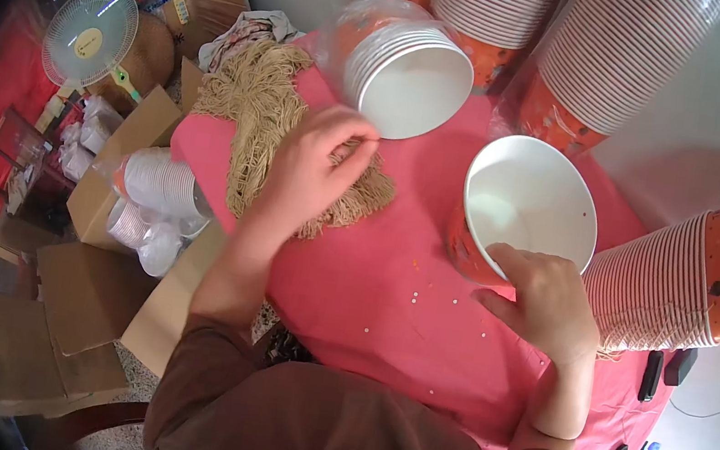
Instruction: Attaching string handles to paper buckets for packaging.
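Note:
My left hand (317, 168) hovers over a bundle of tan cords (257, 109), its thumb and index finger closed together. Whatever sits in that pinch, if anything, is too small to make out. With my right hand (542, 306) I grip the near rim of a large paper bucket (534, 199), index finger over the edge and thumb outside. The bucket is white within and orange outside, and a small dark red spot shows high on its inner right wall. Behind my left hand, a stack of similar buckets (416, 90) in clear plastic lies tipped, mouth toward me.
Tall bucket stacks (496, 9) line the wall, and another stack (660, 281) leans at the right. Small white discs (414, 299) dot the pink tablecloth (354, 270). Dark objects (651, 376) lie by the right edge. Open cardboard boxes (83, 297) and a fan (89, 40) stand at left.

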`<state>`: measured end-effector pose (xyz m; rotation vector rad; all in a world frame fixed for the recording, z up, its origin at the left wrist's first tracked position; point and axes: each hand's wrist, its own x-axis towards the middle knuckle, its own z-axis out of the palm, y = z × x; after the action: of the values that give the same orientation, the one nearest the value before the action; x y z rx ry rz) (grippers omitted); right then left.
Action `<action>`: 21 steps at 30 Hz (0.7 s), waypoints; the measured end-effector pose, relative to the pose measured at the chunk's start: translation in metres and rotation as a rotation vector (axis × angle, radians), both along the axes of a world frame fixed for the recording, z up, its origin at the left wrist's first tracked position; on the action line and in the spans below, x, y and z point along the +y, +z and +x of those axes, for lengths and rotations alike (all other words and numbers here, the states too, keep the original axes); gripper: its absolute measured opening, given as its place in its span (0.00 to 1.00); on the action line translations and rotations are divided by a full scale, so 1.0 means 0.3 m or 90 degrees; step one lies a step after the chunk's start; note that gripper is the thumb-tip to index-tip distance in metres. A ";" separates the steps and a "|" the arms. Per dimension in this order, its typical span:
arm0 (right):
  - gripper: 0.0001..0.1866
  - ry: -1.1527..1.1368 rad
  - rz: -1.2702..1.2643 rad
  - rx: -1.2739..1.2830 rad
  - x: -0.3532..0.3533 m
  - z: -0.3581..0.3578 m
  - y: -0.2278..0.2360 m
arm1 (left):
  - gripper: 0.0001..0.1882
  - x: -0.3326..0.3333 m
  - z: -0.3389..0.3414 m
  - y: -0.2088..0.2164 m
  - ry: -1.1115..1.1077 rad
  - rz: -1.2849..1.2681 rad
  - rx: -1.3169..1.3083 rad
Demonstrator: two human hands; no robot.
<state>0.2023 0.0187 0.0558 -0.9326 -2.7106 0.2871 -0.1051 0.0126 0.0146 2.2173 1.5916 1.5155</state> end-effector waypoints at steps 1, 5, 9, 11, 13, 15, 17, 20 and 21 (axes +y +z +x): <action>0.14 -0.005 0.002 -0.001 -0.001 -0.001 -0.003 | 0.06 -0.008 -0.037 0.001 0.016 0.005 0.102; 0.15 -0.068 0.023 -0.053 0.001 -0.020 -0.021 | 0.08 -0.026 -0.101 -0.032 0.023 0.024 0.336; 0.15 -0.069 0.042 -0.052 -0.002 -0.021 -0.027 | 0.07 -0.007 -0.117 -0.071 0.026 0.018 0.432; 0.15 -0.072 0.045 -0.056 -0.003 -0.018 -0.028 | 0.06 0.004 -0.124 -0.087 0.014 0.013 0.458; 0.14 -0.075 0.049 -0.063 -0.004 -0.016 -0.030 | 0.06 0.006 -0.129 -0.101 0.011 0.014 0.458; 0.15 -0.080 0.056 -0.068 -0.005 -0.017 -0.033 | 0.06 0.006 -0.126 -0.109 0.015 0.020 0.444; 0.15 -0.085 0.059 -0.077 -0.005 -0.015 -0.035 | 0.06 0.000 -0.108 -0.110 0.024 0.028 0.413; 0.15 -0.091 0.053 -0.084 -0.006 -0.005 -0.030 | 0.06 -0.038 -0.049 -0.089 0.013 -0.175 0.242; 0.15 -0.094 0.046 -0.083 -0.005 -0.002 -0.028 | 0.06 -0.050 -0.016 -0.077 -0.065 -0.129 0.164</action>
<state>0.2017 0.0171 0.0475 -1.1603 -2.7284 0.1006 -0.1100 -0.0023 -0.0085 2.4101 1.5818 1.0270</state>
